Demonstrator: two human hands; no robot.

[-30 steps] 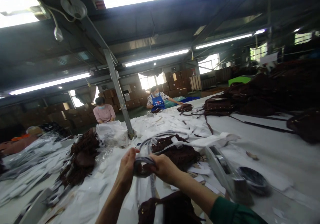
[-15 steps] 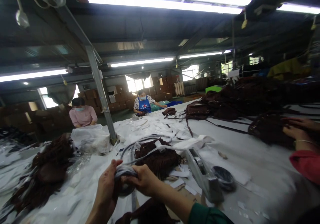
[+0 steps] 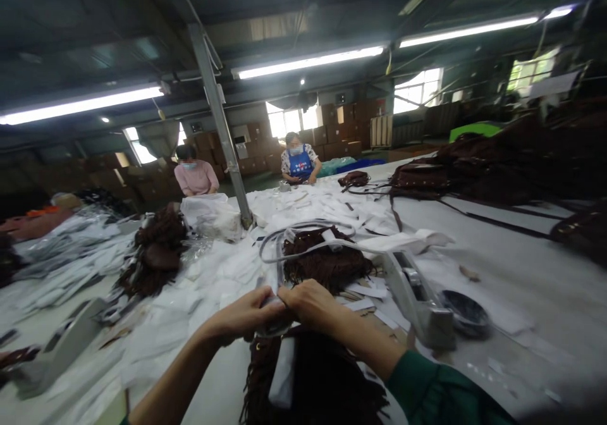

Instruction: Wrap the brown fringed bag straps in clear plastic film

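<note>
**Change from the earlier frames**
- The left hand [image 3: 241, 316] and right hand [image 3: 310, 303] have come down. They now sit low, just above the near bag [image 3: 332, 384].
- Earlier the hands held the bundled strap [image 3: 274, 324] raised and clear of the bag. The bundle is now pressed between them at the bag's top edge.
- The red-sleeved arm seen at the right half a second ago is no longer in view.

**Hand state**
- Both hands are clenched on the strap bundle, fingertips meeting over it.

**Position of parts**
- The free run of the strap loops away over the table [image 3: 512, 267] and across a second fringed bag [image 3: 327, 264].
- A tape dispenser [image 3: 420, 298] stands just right of the hands, with a dark dish [image 3: 467, 311] beside it.
- A white paper strip [image 3: 283, 371] lies on the near bag.

**Writing**
- The far worker's blue apron [image 3: 300, 162] carries a printed mark that is too small to read.
- No writing can be read on the paper strip.
</note>
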